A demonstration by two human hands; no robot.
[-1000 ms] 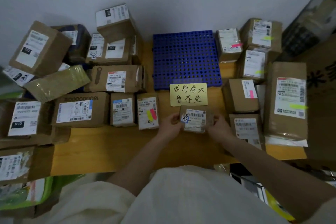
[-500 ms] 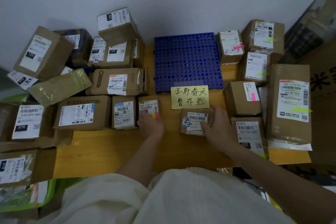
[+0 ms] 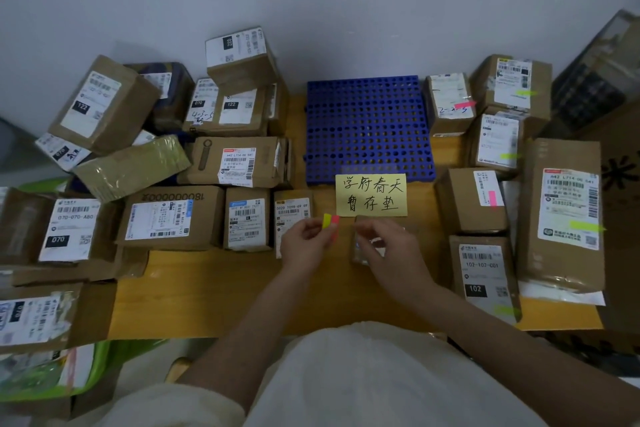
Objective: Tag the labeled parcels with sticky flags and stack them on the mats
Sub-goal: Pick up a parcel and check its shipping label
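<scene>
In the middle of the frame, just below the yellow note, the left hand pinches a little pad of sticky flags, yellow and pink. The right hand has its fingers curled close to the pad and looks ready to pull one flag off, though it is too blurry to tell if it has one. The small parcel lies on the wooden table under the right hand, touching the note's lower edge. So this seems to be the tagging step; next, a flag likely needs peeling, then sticking on this parcel's label. The blue mat sits above the note with nothing on it. The note has handwritten Chinese words. Labels on nearby boxes read "070-070-A80" at the left, "102-102-C01" and "102" at the lower right, and "122" at the upper left.
</scene>
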